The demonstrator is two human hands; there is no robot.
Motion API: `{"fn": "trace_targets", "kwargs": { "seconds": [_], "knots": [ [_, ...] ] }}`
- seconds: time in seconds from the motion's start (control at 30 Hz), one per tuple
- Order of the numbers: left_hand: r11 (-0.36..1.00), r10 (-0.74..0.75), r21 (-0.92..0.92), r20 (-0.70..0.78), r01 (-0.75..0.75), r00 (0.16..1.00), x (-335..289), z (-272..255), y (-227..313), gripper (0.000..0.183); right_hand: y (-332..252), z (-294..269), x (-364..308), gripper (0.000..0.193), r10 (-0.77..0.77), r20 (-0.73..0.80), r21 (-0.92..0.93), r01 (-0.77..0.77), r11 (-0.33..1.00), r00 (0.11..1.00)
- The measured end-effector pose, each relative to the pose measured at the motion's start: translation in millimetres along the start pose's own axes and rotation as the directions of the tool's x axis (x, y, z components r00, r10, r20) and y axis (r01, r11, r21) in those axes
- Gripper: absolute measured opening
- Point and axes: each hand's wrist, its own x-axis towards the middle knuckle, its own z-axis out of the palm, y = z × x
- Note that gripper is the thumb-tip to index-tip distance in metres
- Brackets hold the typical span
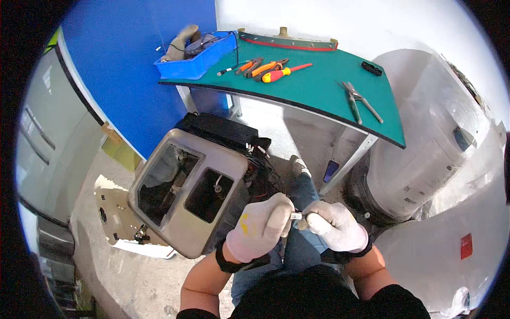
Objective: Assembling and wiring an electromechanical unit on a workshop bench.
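Note:
Both of my hands wear pale knit gloves and meet over my lap. My left hand (259,226) and my right hand (333,225) pinch the two ends of a small silvery cylindrical part (296,216) between their fingertips. Just to the left lies a grey metal housing (187,191) with two rectangular openings, and black wires (258,169) trail from its far side. My jeans-clad knees show under the hands.
A green-topped workbench (324,80) stands ahead with orange-handled screwdrivers (270,69), pliers (357,100) and a blue bin (200,56) of parts. A grey cabinet (53,138) is at left, a plastic-wrapped white machine (425,149) at right.

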Motion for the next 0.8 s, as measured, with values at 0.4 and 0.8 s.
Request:
{"fn": "trace_targets", "kwargs": {
  "seconds": [0.4,0.8],
  "knots": [
    [0.741,0.437,0.46,0.224,-0.49,0.871,-8.8,-7.1,-17.4,0.033,-0.2,14.7,-0.9,0.025,-0.172,-0.004,-0.434,0.153,0.888,0.985],
    [0.898,0.153,0.382,0.188,-0.216,0.97,-12.3,-0.7,-6.5,0.012,21.3,23.9,-1.7,0.023,-0.076,0.125,-0.013,0.078,0.997,0.989]
  ]
}}
